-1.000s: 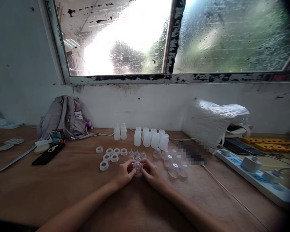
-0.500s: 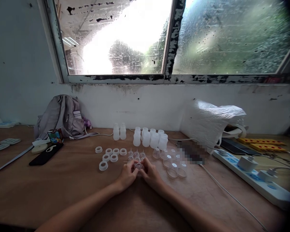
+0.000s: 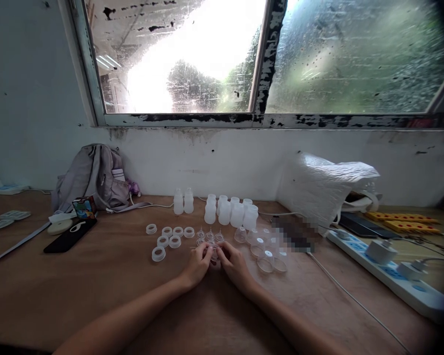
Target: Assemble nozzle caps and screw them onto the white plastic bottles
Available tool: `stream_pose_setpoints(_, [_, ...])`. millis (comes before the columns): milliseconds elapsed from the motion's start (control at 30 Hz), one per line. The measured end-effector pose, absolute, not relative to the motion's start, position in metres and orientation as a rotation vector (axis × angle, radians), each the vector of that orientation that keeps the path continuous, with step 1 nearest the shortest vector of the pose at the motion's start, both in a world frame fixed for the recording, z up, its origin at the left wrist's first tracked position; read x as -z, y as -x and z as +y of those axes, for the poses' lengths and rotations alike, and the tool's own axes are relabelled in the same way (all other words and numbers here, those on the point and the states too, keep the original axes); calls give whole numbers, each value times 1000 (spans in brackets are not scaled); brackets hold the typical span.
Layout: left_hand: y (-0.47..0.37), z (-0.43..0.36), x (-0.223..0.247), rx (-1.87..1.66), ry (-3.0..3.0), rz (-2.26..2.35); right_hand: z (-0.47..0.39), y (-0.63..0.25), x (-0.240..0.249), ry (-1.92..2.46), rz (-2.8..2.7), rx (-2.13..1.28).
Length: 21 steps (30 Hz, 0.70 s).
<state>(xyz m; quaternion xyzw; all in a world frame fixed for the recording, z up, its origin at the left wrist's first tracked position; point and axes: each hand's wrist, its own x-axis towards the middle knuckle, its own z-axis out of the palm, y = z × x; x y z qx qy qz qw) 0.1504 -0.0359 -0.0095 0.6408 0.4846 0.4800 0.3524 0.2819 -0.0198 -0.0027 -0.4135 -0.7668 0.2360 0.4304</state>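
My left hand (image 3: 199,262) and my right hand (image 3: 232,264) meet at the middle of the wooden table (image 3: 96,296). Both are closed on a small clear round part (image 3: 213,254), largely covered by the fingers. Just behind them stand several clear nipples (image 3: 210,234). White rings (image 3: 174,241) lie to the left in loose rows. Clear domed caps (image 3: 265,265) lie to the right of my right hand. Farther back, frosted bottles (image 3: 224,213) stand upright in a group, with two narrower-necked bottles (image 3: 188,202) to their left.
A grey backpack (image 3: 92,177), a small colourful box (image 3: 84,207) and a black phone-like object (image 3: 70,236) are at the left. A white bag (image 3: 314,187), a white power strip (image 3: 392,271), cables and yellow strips (image 3: 403,219) are at the right.
My fingers have shifted slightly around the clear part, and both thumbs now sit higher on it. The part looks more tilted than before.
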Motion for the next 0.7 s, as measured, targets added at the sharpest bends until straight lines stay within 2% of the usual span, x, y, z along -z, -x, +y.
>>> stream_pose_setpoints(267, [-153,-30,14,-1168,-1573,1146,-14,-283,7,1087,-1922,-546])
stream_pose_setpoints(700, [-151,-31,14,-1239,-1553,1164,-16,-284,8,1014,-1954,-603])
